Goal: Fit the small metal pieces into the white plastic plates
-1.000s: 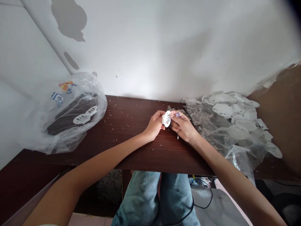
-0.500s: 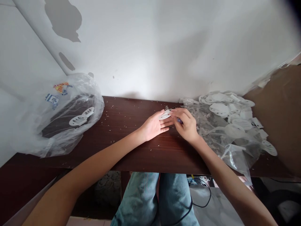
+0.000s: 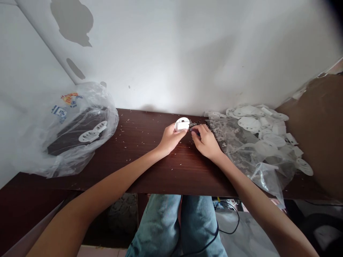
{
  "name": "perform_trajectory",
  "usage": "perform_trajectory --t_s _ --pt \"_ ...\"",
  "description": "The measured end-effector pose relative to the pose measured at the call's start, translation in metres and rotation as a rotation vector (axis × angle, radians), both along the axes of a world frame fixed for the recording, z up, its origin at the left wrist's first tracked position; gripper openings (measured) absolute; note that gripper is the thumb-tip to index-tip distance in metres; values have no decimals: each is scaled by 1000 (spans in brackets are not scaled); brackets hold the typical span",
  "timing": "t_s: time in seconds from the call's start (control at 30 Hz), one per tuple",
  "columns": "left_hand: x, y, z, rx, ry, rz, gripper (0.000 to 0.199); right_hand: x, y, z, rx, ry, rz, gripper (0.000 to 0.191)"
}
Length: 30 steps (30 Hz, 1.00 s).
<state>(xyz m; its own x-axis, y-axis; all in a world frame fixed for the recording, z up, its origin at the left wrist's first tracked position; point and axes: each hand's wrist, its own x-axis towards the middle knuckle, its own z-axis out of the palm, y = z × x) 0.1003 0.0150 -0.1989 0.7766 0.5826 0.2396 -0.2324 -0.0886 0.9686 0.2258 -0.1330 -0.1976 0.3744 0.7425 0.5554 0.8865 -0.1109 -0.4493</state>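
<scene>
My left hand (image 3: 171,138) grips a white round plastic part (image 3: 182,124) by its lower edge, thumb in front. The part is tilted up and shows a raised rectangular block with a small dark slot. Just to the right is my right hand (image 3: 205,141), its fingers curled together beside a small heap of tiny light metallic-looking pieces (image 3: 193,124). A bit of something dark blue shows between those fingers; its kind is hidden.
At left an open clear plastic bag (image 3: 107,134) holds white oval parts (image 3: 89,136). On the right, a clear plastic sheet (image 3: 241,150) carries many tiny pieces, near piled white round parts (image 3: 249,124). A cardboard box (image 3: 318,135) stands far right. Tiny slivers dot the brown table (image 3: 160,175).
My left hand has turned the white part up, so its block side shows. My right hand has come away from the part and moved slightly down and left, close to the tiny pieces.
</scene>
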Motion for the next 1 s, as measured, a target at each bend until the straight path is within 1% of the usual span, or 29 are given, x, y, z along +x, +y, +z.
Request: perform_trajectory --t_s 0.07,0.13,0.2,0.33,0.5,0.6,0.8,1.0 --pt "-1 1 -1 113 18 11 23 -2 0 0 -5 -3 -29 22" --pt "-3 2 -2 176 23 18 22 -3 -1 0 -6 -9 -51 23" --pt "-4 1 -2 182 25 28 22 -4 -1 1 -8 -14 -62 24" --pt "-2 0 -5 122 -6 36 26 -6 -2 3 -29 -36 -71 24" --pt "0 2 -7 113 -65 31 42 -10 -3 5 -37 -52 -62 23" --pt "1 4 -9 123 -83 30 46 -10 -3 5 -34 -56 -53 23" --pt "4 8 -16 222 -118 41 44 -10 -2 3 -41 -81 -25 24" --pt "2 8 -14 337 -77 99 39 -10 -2 3 -63 -87 -47 26"
